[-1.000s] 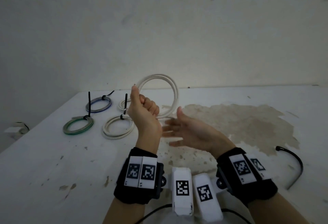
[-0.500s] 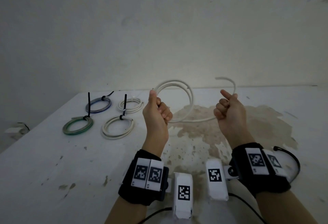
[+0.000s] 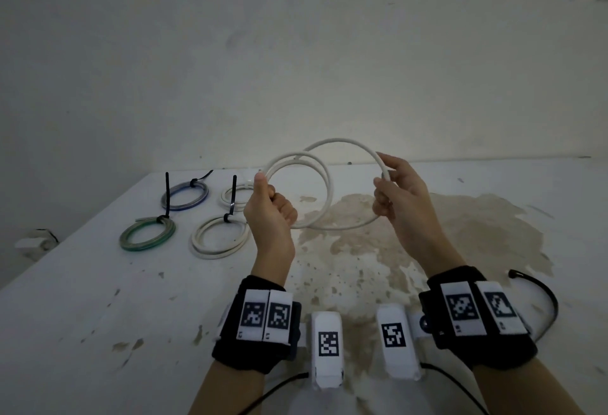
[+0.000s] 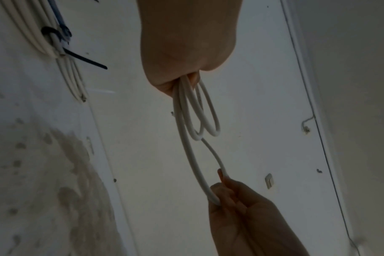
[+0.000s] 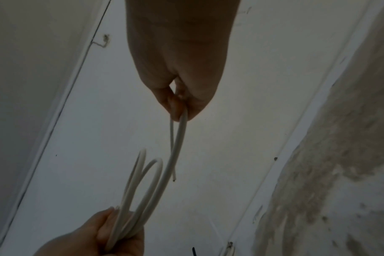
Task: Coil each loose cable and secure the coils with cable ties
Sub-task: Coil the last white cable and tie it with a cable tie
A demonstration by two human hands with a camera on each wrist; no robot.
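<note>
A white cable [image 3: 327, 190] hangs in loops above the table between my two hands. My left hand [image 3: 270, 207] grips the gathered loops in a fist, thumb on top; the left wrist view shows the cable [image 4: 195, 117] coming out of that fist. My right hand [image 3: 393, 189] pinches the outer, larger loop between thumb and fingers, and the right wrist view shows the cable [image 5: 178, 138] running from those fingertips. A loose black cable tie [image 3: 539, 299] lies on the table at the right, beside my right wrist.
Several tied coils lie at the table's left: a blue-grey one [image 3: 185, 195], a green one [image 3: 147, 233], a white one [image 3: 219, 238] and a smaller white one [image 3: 235, 194], each with a black tie. A brown stain [image 3: 427, 233] marks the table. A wall stands close behind.
My right hand went from open beside the coil to holding the cable, first pulling its free end out to the right, now curving it into a larger loop. The left fist has lowered slightly.
</note>
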